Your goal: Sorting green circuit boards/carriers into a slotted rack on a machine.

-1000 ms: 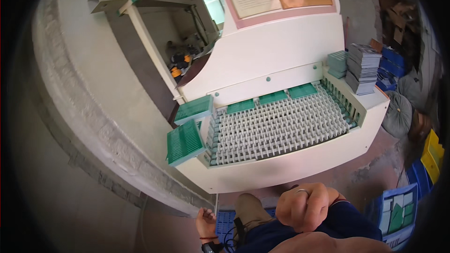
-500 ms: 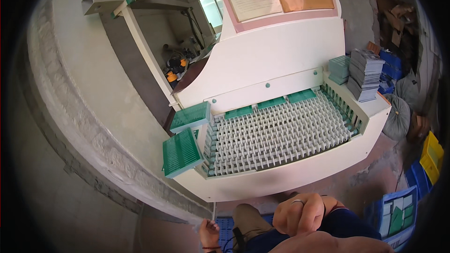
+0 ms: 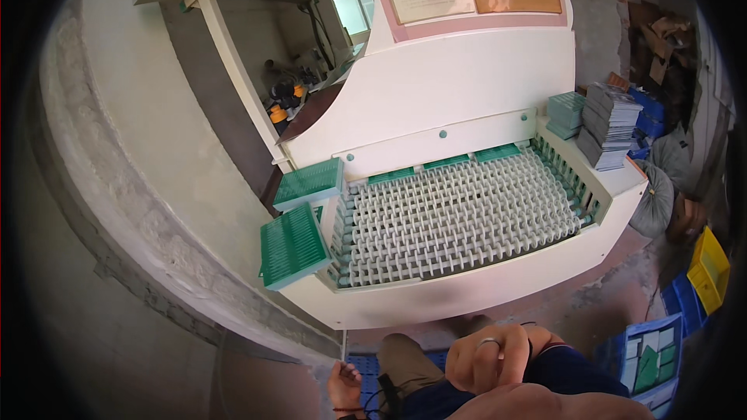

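My left hand (image 3: pixel 345 385) is low in the view, with its fingers curled loosely toward the palm and nothing visible in them. Nearer the middle, my right hand (image 3: pixel 489 358), with a ring on one finger, is held over my lap with its fingers bent in. Its palm is hidden, so I cannot tell if it holds anything. Both hands are apart from the white machine (image 3: pixel 467 295) in front of me. Its bed carries rows of pale roller discs (image 3: pixel 459 218). At the far side of the bed, several green panels (image 3: pixel 446 162) lie partly under the white cover.
Two stacks of slotted green panels (image 3: pixel 294 245) stand on the machine's left edge. On its right ledge are a green stack (image 3: pixel 566 111) and a taller grey stack (image 3: pixel 607 124). Blue bins (image 3: pixel 634 358) and a yellow bin (image 3: pixel 708 268) stand at the right. A wall (image 3: pixel 140 148) runs along the left.
The view has shifted slightly, so the machine's left side and both hands appear a little further left. Neither hand has taken or released anything that I can see.
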### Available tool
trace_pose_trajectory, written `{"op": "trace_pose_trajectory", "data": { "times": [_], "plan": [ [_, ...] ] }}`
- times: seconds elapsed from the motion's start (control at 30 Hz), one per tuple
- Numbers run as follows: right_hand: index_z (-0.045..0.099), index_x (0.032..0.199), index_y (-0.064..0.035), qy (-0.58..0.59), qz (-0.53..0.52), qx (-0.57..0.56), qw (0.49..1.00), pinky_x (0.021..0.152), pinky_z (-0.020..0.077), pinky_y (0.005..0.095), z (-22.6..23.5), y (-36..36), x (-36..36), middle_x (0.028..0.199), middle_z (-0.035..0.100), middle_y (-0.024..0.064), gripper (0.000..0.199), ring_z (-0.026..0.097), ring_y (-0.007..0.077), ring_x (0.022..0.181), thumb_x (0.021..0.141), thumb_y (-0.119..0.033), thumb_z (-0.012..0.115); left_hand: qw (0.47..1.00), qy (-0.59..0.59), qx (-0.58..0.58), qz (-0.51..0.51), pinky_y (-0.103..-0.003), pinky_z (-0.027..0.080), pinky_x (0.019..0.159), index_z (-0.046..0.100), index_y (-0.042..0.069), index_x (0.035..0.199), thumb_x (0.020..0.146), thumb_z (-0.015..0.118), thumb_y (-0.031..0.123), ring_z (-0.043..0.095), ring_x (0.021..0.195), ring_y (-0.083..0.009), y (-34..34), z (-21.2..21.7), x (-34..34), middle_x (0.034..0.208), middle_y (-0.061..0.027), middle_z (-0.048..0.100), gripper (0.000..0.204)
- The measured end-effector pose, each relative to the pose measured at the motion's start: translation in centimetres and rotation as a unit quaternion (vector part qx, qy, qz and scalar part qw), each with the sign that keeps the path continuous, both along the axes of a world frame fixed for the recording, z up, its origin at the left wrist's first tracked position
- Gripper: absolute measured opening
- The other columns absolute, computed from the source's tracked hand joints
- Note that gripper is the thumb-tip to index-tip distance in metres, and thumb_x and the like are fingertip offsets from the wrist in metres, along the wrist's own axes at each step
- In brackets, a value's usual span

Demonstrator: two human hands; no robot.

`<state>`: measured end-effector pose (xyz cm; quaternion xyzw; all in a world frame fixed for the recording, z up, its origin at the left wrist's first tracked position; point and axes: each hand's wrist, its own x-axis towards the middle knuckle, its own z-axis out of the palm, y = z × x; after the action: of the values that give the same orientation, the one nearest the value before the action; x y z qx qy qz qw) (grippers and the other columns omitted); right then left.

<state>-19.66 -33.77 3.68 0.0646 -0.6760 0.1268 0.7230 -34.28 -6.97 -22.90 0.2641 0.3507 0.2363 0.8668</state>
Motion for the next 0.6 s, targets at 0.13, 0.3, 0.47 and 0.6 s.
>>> {"op": "trace_pose_trajectory", "data": {
  "times": [0.13,0.3,0.47,0.6],
  "plan": [
    [0.057,0.088,-0.0032,0.005,0.007,-0.005,1.000,0.039,0.0326,0.0278,0.2,-0.2,0.0,0.067,0.052,0.0127,0.013,0.041,0.0190,0.043,0.092,-0.006,0.045,1.000,-0.007,-0.019,-0.013,-0.030,0.043,0.053,0.053,0.008,0.080,0.090,0.051,0.027,0.052,0.060,-0.0195,0.6,-1.3,-0.3,0.068,-0.0057,0.055,0.022],
    [0.057,0.088,-0.0039,0.015,-0.003,0.007,1.000,0.038,0.0310,0.0272,0.2,0.0,-0.1,0.065,0.051,0.0113,0.015,0.041,0.0178,0.042,0.093,-0.007,0.042,1.000,0.002,-0.011,-0.006,-0.030,0.043,0.053,0.054,0.007,0.079,0.089,0.052,0.027,0.052,0.060,-0.0201,0.4,-1.2,-0.1,0.069,-0.0062,0.056,0.022],
    [0.055,0.089,-0.0029,-0.001,0.007,0.003,1.000,0.038,0.0305,0.0274,0.1,-0.3,0.4,0.066,0.050,0.0111,0.010,0.041,0.0182,0.041,0.090,-0.008,0.047,0.999,0.041,-0.017,0.013,-0.030,0.043,0.053,0.054,0.007,0.080,0.089,0.052,0.027,0.052,0.060,-0.0201,-0.2,0.3,0.4,0.069,-0.0062,0.056,0.022],
    [0.053,0.090,0.0002,-0.017,-0.002,0.021,1.000,0.038,0.0302,0.0280,0.0,-0.5,0.1,0.066,0.050,0.0118,0.009,0.042,0.0185,0.042,0.090,-0.007,0.048,0.999,0.027,0.008,-0.030,-0.028,0.043,0.057,0.056,0.012,0.079,0.087,0.054,0.030,0.051,0.064,-0.0184,0.1,-0.6,-0.1,0.071,-0.0037,0.055,0.020]
  ]
}}
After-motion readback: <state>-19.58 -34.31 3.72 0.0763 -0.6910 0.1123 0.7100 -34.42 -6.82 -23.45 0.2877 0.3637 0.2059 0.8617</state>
